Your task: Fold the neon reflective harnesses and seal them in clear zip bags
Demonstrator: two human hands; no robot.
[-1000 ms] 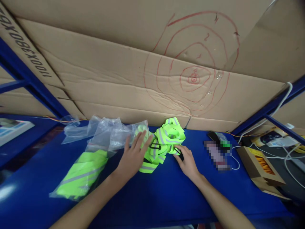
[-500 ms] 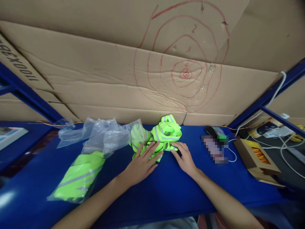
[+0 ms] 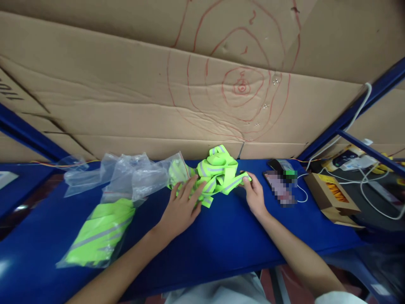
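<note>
A loose heap of neon-yellow reflective straps [image 3: 218,166] with grey stripes lies at the back middle of the blue table. On its near left side rests my left hand [image 3: 180,209], fingers spread over the straps. My right hand [image 3: 255,196] pinches the end of one reflective strap [image 3: 236,181] between thumb and fingers, to the right of the heap. That strap runs back into the pile. Crumpled clear plastic bags [image 3: 126,173] lie left of the heap and partly cover it. A packed plastic bag [image 3: 98,236] with folded neon fabric lies nearer on the left.
A blurred phone [image 3: 278,188] and a dark device [image 3: 276,164] lie on the right of the blue table [image 3: 202,249]. Beyond them stand an open cardboard box [image 3: 332,198] and white cables [image 3: 363,183]. A cardboard wall [image 3: 120,93] with red rings rises behind.
My right hand has taken hold of a strap end and drawn it out to the right. My left hand stays on the heap. The view has shifted slightly.
</note>
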